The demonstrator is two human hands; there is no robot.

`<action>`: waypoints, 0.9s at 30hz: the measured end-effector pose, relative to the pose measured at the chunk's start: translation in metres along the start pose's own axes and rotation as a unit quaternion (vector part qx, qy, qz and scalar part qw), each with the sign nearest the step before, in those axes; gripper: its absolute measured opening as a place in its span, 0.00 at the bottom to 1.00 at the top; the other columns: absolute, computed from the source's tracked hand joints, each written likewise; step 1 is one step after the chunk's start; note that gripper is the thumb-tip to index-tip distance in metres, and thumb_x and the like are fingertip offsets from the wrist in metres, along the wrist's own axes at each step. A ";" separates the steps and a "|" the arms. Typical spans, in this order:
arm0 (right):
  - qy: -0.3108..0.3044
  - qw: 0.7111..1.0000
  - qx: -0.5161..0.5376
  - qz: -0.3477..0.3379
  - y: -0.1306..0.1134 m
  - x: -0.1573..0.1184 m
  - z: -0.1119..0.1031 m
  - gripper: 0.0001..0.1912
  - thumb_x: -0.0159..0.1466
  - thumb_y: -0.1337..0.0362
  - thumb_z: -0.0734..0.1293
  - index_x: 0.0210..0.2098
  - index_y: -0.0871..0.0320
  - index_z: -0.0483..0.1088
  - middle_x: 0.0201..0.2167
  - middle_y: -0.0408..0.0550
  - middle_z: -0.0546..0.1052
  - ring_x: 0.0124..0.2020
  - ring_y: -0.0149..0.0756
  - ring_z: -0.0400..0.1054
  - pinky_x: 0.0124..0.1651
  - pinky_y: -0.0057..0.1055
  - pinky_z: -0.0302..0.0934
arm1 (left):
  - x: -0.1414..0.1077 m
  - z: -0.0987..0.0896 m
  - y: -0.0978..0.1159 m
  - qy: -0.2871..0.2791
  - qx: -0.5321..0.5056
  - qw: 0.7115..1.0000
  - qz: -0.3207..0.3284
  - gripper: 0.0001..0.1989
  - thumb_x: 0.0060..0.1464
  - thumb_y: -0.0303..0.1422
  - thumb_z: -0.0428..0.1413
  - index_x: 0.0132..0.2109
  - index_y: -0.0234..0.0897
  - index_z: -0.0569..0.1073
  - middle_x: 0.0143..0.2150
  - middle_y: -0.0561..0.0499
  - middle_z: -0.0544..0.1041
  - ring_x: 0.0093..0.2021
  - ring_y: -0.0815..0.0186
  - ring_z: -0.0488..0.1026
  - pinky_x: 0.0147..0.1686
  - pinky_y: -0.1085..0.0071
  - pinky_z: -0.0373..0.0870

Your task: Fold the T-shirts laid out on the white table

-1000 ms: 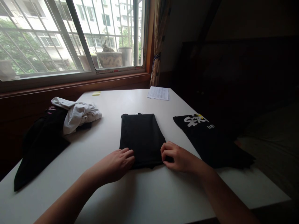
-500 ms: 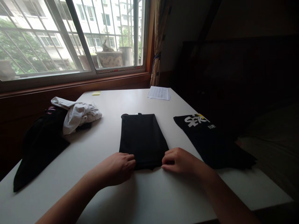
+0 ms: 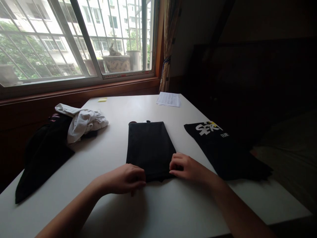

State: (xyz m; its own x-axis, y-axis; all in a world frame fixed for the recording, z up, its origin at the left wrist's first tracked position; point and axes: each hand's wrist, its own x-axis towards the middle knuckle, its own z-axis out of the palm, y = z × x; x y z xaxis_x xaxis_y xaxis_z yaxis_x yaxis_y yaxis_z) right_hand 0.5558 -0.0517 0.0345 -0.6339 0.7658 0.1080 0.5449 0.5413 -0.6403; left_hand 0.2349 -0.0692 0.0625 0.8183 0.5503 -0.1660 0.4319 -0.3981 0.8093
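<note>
Black cloth (image 3: 151,142), folded into a flat panel, lies on the white table (image 3: 109,155) in front of me, between my two hands as I watch through the head camera. On the shirt (image 3: 223,158) to its right I can read large white letters, "SER", with part of another letter after them and a yellow mark above; smaller letters below look like "EUI", the rest unclear to me. The papers (image 3: 168,99) near the far edge carry print too small for me to read, and I can make out no writing on the yellow note (image 3: 102,99) at far left.

My left hand (image 3: 127,178) is at the cloth's near left corner, fingers bent over it. My right hand (image 3: 184,167) is at the near right edge, fingers and thumb curled against the fabric. Both touch it, but I cannot tell whether either pinches it or merely presses. Most of the cloth reaches away beyond both hands, its near edge running between them. A small white thing (image 3: 148,121) with a dark middle shows at its far edge.

Well to the left, a crumpled white garment (image 3: 85,122) lies partly over dark clothes (image 3: 47,148), below the barred window (image 3: 74,36)
</note>
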 end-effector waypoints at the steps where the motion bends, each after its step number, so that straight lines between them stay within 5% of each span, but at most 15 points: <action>1: -0.012 1.000 0.002 0.008 0.001 0.000 0.000 0.07 0.66 0.58 0.71 0.34 0.55 0.76 0.36 0.47 0.76 0.38 0.36 0.70 0.39 0.32 0.64 | 0.000 0.000 0.000 -0.008 -0.031 0.999 -0.004 0.13 0.68 0.38 0.51 0.37 0.36 0.71 0.34 0.52 0.76 0.28 0.71 0.77 0.25 0.78 0.67; 3: -0.031 0.999 0.016 0.025 0.001 -0.001 -0.001 0.08 0.66 0.57 0.71 0.34 0.54 0.77 0.36 0.46 0.76 0.37 0.36 0.70 0.38 0.31 0.65 | 0.001 -0.001 -0.003 0.026 -0.048 0.998 0.005 0.14 0.69 0.40 0.50 0.37 0.36 0.71 0.33 0.52 0.76 0.28 0.71 0.77 0.25 0.77 0.69; 5: -0.047 0.998 0.029 0.033 0.001 -0.002 -0.002 0.09 0.66 0.57 0.71 0.35 0.54 0.78 0.36 0.46 0.77 0.36 0.35 0.71 0.36 0.30 0.64 | 0.004 -0.001 -0.008 0.130 -0.003 0.991 0.028 0.13 0.70 0.39 0.49 0.40 0.37 0.72 0.34 0.51 0.76 0.30 0.70 0.76 0.29 0.75 0.71; 7: -0.059 0.997 0.033 0.033 -0.001 -0.003 -0.003 0.09 0.66 0.56 0.71 0.35 0.55 0.79 0.35 0.46 0.77 0.34 0.34 0.71 0.33 0.30 0.63 | 0.007 -0.002 -0.017 0.242 0.089 0.965 0.051 0.10 0.70 0.36 0.49 0.46 0.38 0.74 0.42 0.48 0.78 0.38 0.67 0.77 0.38 0.70 0.75; 9: -0.068 0.997 0.027 0.026 -0.002 -0.004 -0.004 0.09 0.66 0.57 0.70 0.35 0.55 0.79 0.34 0.45 0.78 0.32 0.34 0.71 0.32 0.30 0.62 | 0.009 -0.002 -0.026 0.288 0.197 0.935 0.069 0.11 0.69 0.32 0.50 0.53 0.41 0.74 0.52 0.44 0.77 0.52 0.61 0.75 0.52 0.62 0.74; 12: -0.029 1.000 0.007 0.002 -0.004 -0.003 -0.003 0.09 0.68 0.58 0.68 0.35 0.55 0.78 0.33 0.46 0.77 0.33 0.34 0.71 0.35 0.31 0.64 | 0.010 -0.004 -0.036 0.254 0.334 0.905 0.074 0.18 0.67 0.31 0.54 0.61 0.44 0.71 0.61 0.44 0.73 0.63 0.55 0.68 0.62 0.52 0.67; 17: 0.096 0.994 -0.043 -0.029 0.001 0.001 -0.001 0.07 0.69 0.62 0.67 0.45 0.52 0.77 0.44 0.50 0.76 0.48 0.41 0.70 0.52 0.39 0.66 | 0.008 -0.004 -0.037 0.214 0.426 0.878 0.045 0.17 0.65 0.35 0.56 0.60 0.44 0.73 0.53 0.44 0.76 0.51 0.56 0.73 0.55 0.53 0.72; 27: -0.011 0.999 -0.022 0.042 0.002 -0.002 -0.002 0.08 0.65 0.60 0.72 0.32 0.56 0.74 0.37 0.45 0.75 0.37 0.35 0.70 0.38 0.30 0.63 | 0.004 -0.006 -0.029 0.163 0.406 0.898 0.055 0.07 0.65 0.35 0.55 0.47 0.39 0.75 0.41 0.47 0.76 0.42 0.60 0.73 0.42 0.64 0.72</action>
State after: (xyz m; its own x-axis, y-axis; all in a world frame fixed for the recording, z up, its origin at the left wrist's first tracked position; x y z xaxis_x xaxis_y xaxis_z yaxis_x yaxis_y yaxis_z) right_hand 0.5591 -0.0511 0.0350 -0.5971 0.8012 0.0384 0.6198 0.4913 -0.6119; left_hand 0.2235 -0.0511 0.0415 0.7763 0.6070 0.1703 0.5969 -0.7946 0.1114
